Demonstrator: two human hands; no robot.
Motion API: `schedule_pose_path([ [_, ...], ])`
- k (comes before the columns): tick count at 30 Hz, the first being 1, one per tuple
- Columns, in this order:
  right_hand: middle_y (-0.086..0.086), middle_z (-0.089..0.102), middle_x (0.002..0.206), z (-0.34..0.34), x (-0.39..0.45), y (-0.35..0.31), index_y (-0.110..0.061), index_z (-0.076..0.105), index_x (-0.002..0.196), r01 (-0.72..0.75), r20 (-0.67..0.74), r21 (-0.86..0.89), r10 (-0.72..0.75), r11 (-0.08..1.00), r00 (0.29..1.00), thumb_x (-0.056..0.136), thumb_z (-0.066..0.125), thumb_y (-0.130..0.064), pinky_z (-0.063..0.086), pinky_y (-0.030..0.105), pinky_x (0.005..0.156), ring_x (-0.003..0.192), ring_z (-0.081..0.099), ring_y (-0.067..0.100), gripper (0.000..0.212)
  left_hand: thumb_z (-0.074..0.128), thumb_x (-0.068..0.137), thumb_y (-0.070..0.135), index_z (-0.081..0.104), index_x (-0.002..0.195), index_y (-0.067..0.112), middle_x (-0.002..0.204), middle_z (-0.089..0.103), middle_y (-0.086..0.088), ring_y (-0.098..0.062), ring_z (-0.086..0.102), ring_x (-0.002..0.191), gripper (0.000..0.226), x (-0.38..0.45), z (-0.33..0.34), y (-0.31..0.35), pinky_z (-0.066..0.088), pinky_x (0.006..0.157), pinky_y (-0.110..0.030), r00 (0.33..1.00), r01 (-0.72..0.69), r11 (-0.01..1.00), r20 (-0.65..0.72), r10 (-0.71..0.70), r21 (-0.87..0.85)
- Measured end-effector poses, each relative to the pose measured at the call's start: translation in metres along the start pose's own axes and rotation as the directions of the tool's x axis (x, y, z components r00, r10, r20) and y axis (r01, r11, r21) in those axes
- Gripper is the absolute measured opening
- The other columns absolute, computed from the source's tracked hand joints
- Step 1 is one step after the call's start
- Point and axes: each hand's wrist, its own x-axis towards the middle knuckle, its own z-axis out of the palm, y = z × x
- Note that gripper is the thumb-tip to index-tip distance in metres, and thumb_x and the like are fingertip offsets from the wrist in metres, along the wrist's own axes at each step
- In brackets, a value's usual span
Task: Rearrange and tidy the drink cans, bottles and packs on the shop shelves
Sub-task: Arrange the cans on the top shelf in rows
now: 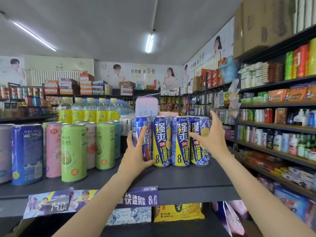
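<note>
A row of tall blue-and-yellow cans (179,141) stands on the dark top shelf (179,178). My left hand (136,151) grips the leftmost blue can (142,127), fingers round its side and thumb under its base. My right hand (210,139) is open, fingers spread, with the palm against the right side of the rightmost blue-and-yellow can (200,141). Green, pink and blue slim cans (71,151) stand in rows on the left part of the same shelf.
Yellow-labelled water bottles (95,110) and a pale pink carton (147,105) stand behind the cans. Price tags (136,197) hang on the shelf edge, with drink packs (177,211) below. A rack of household goods (282,117) lines the right side.
</note>
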Motion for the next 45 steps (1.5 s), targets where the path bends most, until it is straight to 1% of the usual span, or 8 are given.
schedule_pose_path([
  [4, 0.009, -0.005, 0.157, 0.014, -0.035, 0.016, -0.019, -0.015, 0.147, -0.338, 0.261, 0.079, 0.308, 0.938, 0.915, 0.064, 0.083, -0.037, 0.016, 0.046, 0.113, 0.144, 0.006, 0.026, 0.130, 0.080, 0.063, 0.047, -0.026, 0.134, 0.048, 0.153, -0.015, -0.015, -0.043, 0.049, 0.118, 0.127, 0.001, 0.001, 0.008, 0.042, 0.096, -0.045, 0.999, 0.023, 0.997, 0.020, -0.025, 0.074],
  [8, 0.015, -0.010, 0.155, 0.028, -0.039, 0.015, -0.016, -0.024, 0.144, -0.304, 0.250, 0.037, 0.286, 0.952, 0.925, 0.063, 0.083, -0.038, 0.019, 0.045, 0.111, 0.144, 0.002, 0.026, 0.137, 0.076, 0.064, 0.053, -0.037, 0.127, 0.041, 0.149, -0.021, -0.025, -0.047, 0.039, 0.126, 0.130, 0.003, 0.005, 0.016, 0.038, 0.101, -0.046, 0.996, 0.062, 0.983, 0.051, -0.072, 0.174],
  [13, 0.017, 0.004, 0.154, 0.024, -0.041, 0.016, -0.016, -0.020, 0.146, -0.261, 0.225, -0.005, 0.255, 0.965, 0.940, 0.064, 0.082, -0.038, 0.028, 0.043, 0.107, 0.141, 0.016, 0.030, 0.133, 0.070, 0.070, 0.056, -0.043, 0.125, 0.029, 0.146, -0.017, -0.034, -0.046, 0.039, 0.125, 0.128, 0.003, 0.018, 0.037, 0.039, 0.102, -0.043, 0.982, 0.185, 0.930, -0.024, -0.187, 0.317],
  [19, 0.015, 0.006, 0.154, 0.022, -0.040, 0.015, -0.018, -0.020, 0.146, -0.247, 0.257, 0.015, 0.235, 0.969, 0.937, 0.067, 0.080, -0.038, 0.029, 0.042, 0.105, 0.140, 0.020, 0.029, 0.130, 0.078, 0.066, 0.047, -0.031, 0.132, 0.043, 0.150, -0.010, -0.023, -0.046, 0.042, 0.123, 0.127, 0.001, 0.013, 0.025, 0.041, 0.099, -0.046, 0.992, 0.125, 0.985, -0.027, -0.123, 0.115],
  [34, 0.013, 0.005, 0.155, 0.021, -0.040, 0.017, -0.018, -0.020, 0.146, -0.251, 0.269, 0.047, 0.230, 0.967, 0.935, 0.068, 0.080, -0.035, 0.026, 0.041, 0.107, 0.141, 0.019, 0.027, 0.128, 0.076, 0.067, 0.049, -0.026, 0.137, 0.041, 0.150, -0.006, -0.022, -0.046, 0.045, 0.120, 0.125, -0.003, 0.011, 0.030, 0.043, 0.094, -0.048, 0.990, 0.138, 0.974, -0.025, -0.136, 0.181],
  [39, 0.016, 0.016, 0.150, 0.024, -0.043, 0.012, -0.011, 0.007, 0.149, -0.019, 0.045, -0.040, 0.020, 0.999, 0.999, 0.071, 0.078, -0.037, 0.023, 0.042, 0.111, 0.138, 0.020, 0.029, 0.109, 0.066, 0.080, 0.041, -0.011, 0.146, 0.033, 0.154, -0.008, -0.020, -0.041, 0.024, 0.136, 0.102, -0.007, -0.014, 0.034, 0.034, 0.104, -0.044, 0.993, 0.109, 0.963, 0.011, -0.115, 0.246],
  [42, 0.019, 0.028, 0.142, 0.022, -0.048, -0.002, -0.006, 0.028, 0.141, 0.213, -0.029, -0.071, -0.215, 0.975, 0.976, 0.076, 0.076, -0.024, 0.025, 0.043, 0.111, 0.134, 0.024, 0.030, 0.083, 0.059, 0.083, 0.025, 0.026, 0.146, 0.017, 0.148, 0.025, -0.023, -0.040, 0.042, 0.124, 0.072, -0.025, -0.046, 0.027, 0.040, 0.096, -0.045, 0.975, -0.018, 0.946, -0.205, 0.089, 0.325],
  [45, 0.017, 0.032, 0.139, 0.031, -0.051, -0.033, -0.008, 0.033, 0.140, 0.292, 0.026, -0.026, -0.291, 0.956, 0.956, 0.078, 0.074, -0.020, 0.026, 0.039, 0.108, 0.132, 0.029, 0.029, 0.075, 0.065, 0.070, 0.010, 0.043, 0.134, 0.009, 0.133, 0.045, -0.022, -0.041, 0.052, 0.112, 0.068, -0.040, -0.075, -0.004, 0.044, 0.089, -0.047, 0.928, -0.002, 0.928, -0.346, 0.140, 0.372],
])
